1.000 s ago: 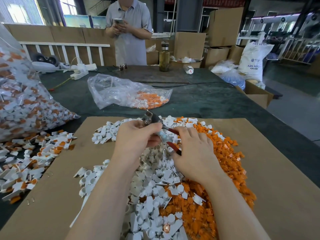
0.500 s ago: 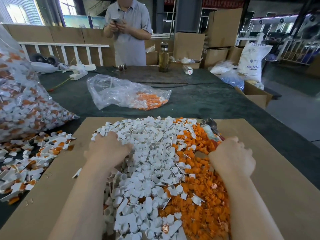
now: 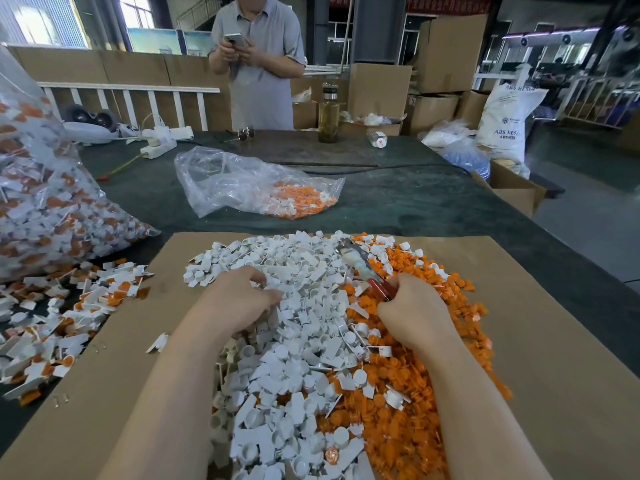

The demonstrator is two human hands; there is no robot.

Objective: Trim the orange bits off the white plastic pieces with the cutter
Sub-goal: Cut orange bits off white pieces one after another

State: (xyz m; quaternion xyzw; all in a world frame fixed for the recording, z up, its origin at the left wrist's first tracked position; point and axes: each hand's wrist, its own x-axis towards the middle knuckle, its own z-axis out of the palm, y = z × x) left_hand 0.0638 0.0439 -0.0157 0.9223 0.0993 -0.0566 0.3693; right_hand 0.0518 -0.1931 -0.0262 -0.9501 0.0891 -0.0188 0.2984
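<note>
Both hands have drawn inward since half a second ago. Left hand (image 3: 239, 299) curls into the white pieces (image 3: 294, 327); right hand (image 3: 412, 311), beside them, grips the cutter (image 3: 363, 268). Groping blind near its blades risks a nick.

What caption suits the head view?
Right hand grips the cutter; left hand digs into white pieces.
</note>
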